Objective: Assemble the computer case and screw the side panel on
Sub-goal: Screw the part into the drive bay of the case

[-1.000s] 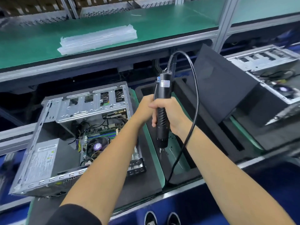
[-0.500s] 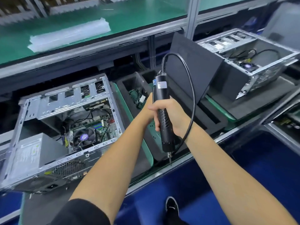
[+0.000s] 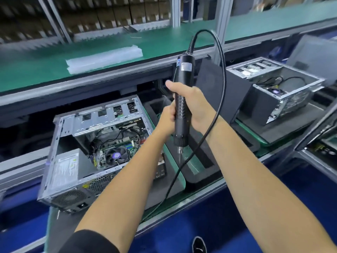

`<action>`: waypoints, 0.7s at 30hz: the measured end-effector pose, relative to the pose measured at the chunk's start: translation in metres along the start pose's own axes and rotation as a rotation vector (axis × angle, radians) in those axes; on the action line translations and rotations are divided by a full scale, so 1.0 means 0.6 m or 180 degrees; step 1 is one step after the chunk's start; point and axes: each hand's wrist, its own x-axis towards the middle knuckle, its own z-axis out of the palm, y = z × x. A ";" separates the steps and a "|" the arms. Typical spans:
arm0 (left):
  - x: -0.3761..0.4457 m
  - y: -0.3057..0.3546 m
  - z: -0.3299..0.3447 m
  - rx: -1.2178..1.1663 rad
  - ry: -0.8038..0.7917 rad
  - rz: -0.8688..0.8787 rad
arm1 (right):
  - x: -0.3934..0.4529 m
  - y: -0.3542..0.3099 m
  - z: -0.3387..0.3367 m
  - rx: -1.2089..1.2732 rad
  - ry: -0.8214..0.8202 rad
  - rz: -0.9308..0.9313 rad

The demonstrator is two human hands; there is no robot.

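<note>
I hold a black electric screwdriver upright in front of me, its bit pointing down. My right hand wraps around the ribbed middle of the barrel, fingers curled tight on it and the thumb lying up along its left side. My left hand closes on the lower part of the same barrel from the left, fingers curled round it. A black cable leaves the top of the tool, arches to the right and drops down past my right wrist toward the near edge of the bench.

Below and to the left of my hands lies the open computer case on a dark foam pad. Its side is uncovered, showing the motherboard, a round fan and a grey power supply at the near left corner. Just right of it, under the screwdriver tip, is a black foam tray with a green-floored recess. A dark side panel leans upright behind my hands, to the right. Farther right stands a second open case. On the far green shelf rests a stack of clear plastic sheets.
</note>
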 end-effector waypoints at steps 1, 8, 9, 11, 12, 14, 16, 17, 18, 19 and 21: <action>0.002 0.011 -0.011 0.0077 0.0094 -0.0166 | 0.017 -0.014 0.011 0.0067 -0.0053 -0.0079; 0.086 0.014 -0.126 -0.0179 0.1188 -0.0300 | 0.152 -0.069 0.077 0.0252 -0.0120 -0.0567; 0.097 0.011 -0.142 -0.0155 0.1255 -0.0319 | 0.173 -0.069 0.083 0.0301 -0.0100 -0.0653; 0.119 0.003 -0.173 -0.0146 0.1290 -0.0311 | 0.217 -0.067 0.094 0.0366 -0.0070 -0.0780; 0.126 -0.003 -0.187 -0.0162 0.1291 -0.0294 | 0.237 -0.063 0.097 0.0428 -0.0066 -0.0805; 0.132 -0.020 -0.218 -0.0144 0.1339 -0.0268 | 0.275 -0.058 0.104 0.0609 -0.0096 -0.0813; 0.133 -0.043 -0.249 -0.0148 0.1432 -0.0296 | 0.309 -0.052 0.110 0.0737 -0.0114 -0.0797; 0.134 -0.053 -0.267 -0.0169 0.1513 -0.0347 | 0.327 -0.048 0.116 0.0756 -0.0141 -0.0779; 0.131 -0.060 -0.277 -0.0179 0.1545 -0.0391 | 0.338 -0.044 0.120 0.0752 -0.0150 -0.0775; 0.132 -0.064 -0.288 -0.0177 0.1584 -0.0414 | 0.349 -0.042 0.127 0.0737 -0.0169 -0.0777; 0.141 -0.067 -0.310 -0.0086 0.1617 -0.0424 | 0.377 -0.034 0.147 0.0737 -0.0217 -0.0796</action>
